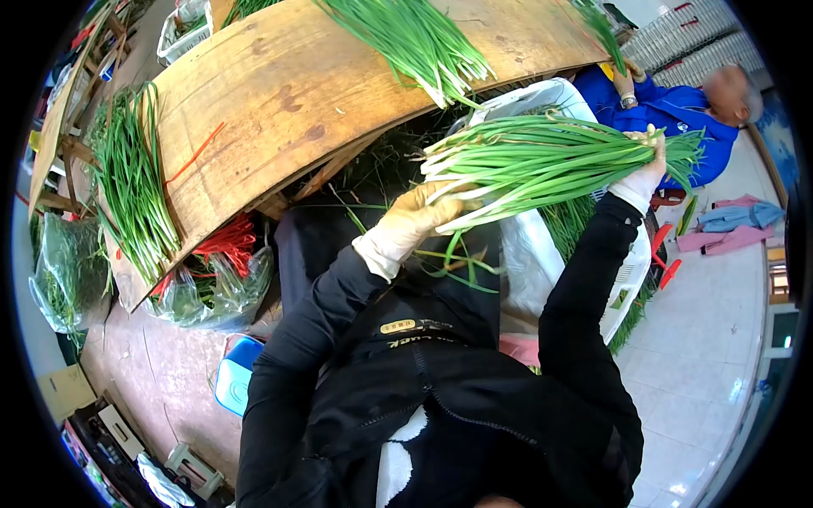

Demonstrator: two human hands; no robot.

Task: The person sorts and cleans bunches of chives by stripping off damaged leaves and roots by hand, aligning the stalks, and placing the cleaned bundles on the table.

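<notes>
Off the near edge of the wooden table, toward its right end, a bundle of green stalks lies sideways between 2 hands. The left hand, nearer the table's middle, is closed around the white stem ends; the right hand, farther past the table's right end, has its fingers curled around the leafy end, with tips poking out beyond. Below the bundle, beside the table's near edge, stands a white basket with more greens; the bundle and the right sleeve hide part of it. On the table, 1 loose heap spreads over the middle and 1 pile covers the left end, beside a red string. Under the table's near left edge sit red ties and a clear plastic bag, with a blue container nearer the person. Past the table's right end, a co-worker in blue has 1 hand near other greens.
</notes>
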